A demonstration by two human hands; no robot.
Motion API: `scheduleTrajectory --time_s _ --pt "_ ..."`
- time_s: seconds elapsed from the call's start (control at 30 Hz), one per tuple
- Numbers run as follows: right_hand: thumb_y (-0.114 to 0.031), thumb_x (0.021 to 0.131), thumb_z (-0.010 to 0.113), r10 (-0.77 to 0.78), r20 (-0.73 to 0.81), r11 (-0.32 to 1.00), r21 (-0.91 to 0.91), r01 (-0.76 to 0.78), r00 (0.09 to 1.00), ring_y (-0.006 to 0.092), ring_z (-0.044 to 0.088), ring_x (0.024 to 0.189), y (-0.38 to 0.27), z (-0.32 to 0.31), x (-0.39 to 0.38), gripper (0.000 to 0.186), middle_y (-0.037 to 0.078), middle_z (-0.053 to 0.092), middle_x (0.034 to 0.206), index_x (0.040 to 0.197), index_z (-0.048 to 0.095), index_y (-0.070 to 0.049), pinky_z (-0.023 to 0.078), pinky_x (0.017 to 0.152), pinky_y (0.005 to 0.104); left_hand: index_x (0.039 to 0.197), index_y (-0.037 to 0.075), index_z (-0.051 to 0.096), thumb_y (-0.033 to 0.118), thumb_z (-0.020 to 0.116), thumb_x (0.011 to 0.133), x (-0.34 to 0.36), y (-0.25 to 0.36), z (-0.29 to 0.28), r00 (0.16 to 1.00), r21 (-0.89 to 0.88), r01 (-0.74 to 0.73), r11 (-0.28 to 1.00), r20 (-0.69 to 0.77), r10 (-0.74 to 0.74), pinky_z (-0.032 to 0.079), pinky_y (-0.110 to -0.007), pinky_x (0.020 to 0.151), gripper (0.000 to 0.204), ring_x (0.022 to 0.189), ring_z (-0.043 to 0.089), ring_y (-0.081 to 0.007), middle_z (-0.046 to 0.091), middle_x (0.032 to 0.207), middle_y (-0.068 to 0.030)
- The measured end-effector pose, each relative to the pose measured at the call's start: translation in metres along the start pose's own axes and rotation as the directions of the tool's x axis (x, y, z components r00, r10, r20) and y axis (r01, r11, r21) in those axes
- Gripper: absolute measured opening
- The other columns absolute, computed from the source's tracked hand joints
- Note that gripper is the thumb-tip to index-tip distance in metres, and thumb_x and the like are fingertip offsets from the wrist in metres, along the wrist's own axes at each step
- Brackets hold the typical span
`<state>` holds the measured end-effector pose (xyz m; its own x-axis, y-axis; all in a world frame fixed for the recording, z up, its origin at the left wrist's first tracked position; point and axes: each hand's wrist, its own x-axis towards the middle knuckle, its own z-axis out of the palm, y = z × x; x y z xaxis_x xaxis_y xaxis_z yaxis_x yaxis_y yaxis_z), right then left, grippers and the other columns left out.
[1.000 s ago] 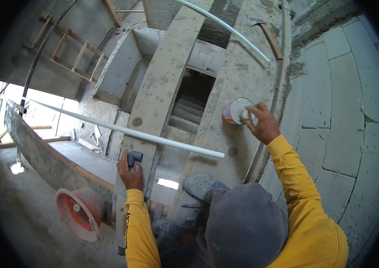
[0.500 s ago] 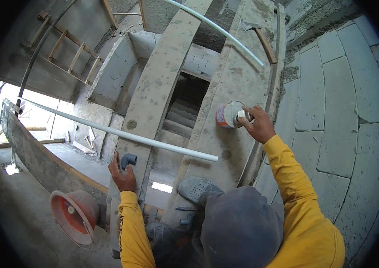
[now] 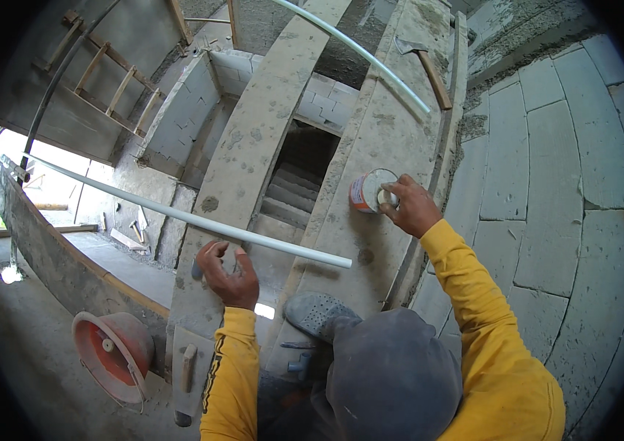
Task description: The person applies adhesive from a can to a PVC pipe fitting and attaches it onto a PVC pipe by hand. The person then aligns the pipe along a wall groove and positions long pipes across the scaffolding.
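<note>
My right hand (image 3: pixel 411 207) pinches a small white round cap (image 3: pixel 387 195) at the top of a can (image 3: pixel 362 192). The can has an orange and white label and a grey-white top, and it stands on the plank on the right. My left hand (image 3: pixel 229 275) is over the left plank, thumb and fingers curved and apart, with nothing visible between them. A grey elbow fitting (image 3: pixel 196 270) peeks out at its left side, mostly hidden by the hand. Just beyond the left hand, a long white pipe (image 3: pixel 253 237) lies across the planks.
A second white pipe (image 3: pixel 359 48) and a hatchet (image 3: pixel 429 73) with a wooden handle lie up the right plank. An opening with steps (image 3: pixel 298 187) drops between the planks. A wooden-handled float (image 3: pixel 189 367) and a reddish bucket (image 3: pixel 143 342) are at lower left. Another grey fitting (image 3: pixel 299 365) lies by my foot.
My left hand has moved right and now covers most of the elbow fitting. My right hand stays at the can with the cap, which now sits lower beside the can's top.
</note>
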<state>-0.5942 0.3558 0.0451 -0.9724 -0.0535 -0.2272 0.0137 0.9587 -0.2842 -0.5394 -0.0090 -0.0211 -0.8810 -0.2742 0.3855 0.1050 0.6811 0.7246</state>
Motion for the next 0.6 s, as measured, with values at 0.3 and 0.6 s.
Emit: scheduleTrajectory --time_s 0.3,0.6 --pt "-0.021 0.084 0.072 0.017 -0.104 0.994 0.111 -0.005 0.994 0.0377 0.065 0.095 0.004 0.0 -0.005 0.035 0.018 0.06 0.105 0.114 0.068 -0.003 0.053 0.087 0.0442 0.102 0.001 0.054 0.005 0.064 0.087 -0.015 0.034 0.022 0.96 -0.244 0.249 0.937 0.188 -0.206 0.046 -0.035 0.077 0.019 0.084 0.053 -0.0233 0.054 0.096 -0.0116" --pt "-0.013 0.086 0.069 0.06 -0.295 0.98 0.2 0.0 0.954 0.0233 0.061 0.08 0.029 -0.015 -0.017 0.032 0.014 0.061 0.095 0.117 0.067 -0.002 0.056 0.071 0.0354 0.103 0.001 0.052 0.017 0.067 0.092 -0.042 0.018 0.045 0.633 -0.293 0.772 0.564 0.276 -0.723 0.045 -0.028 0.069 0.025 0.077 0.049 -0.0138 0.053 0.091 -0.0063"
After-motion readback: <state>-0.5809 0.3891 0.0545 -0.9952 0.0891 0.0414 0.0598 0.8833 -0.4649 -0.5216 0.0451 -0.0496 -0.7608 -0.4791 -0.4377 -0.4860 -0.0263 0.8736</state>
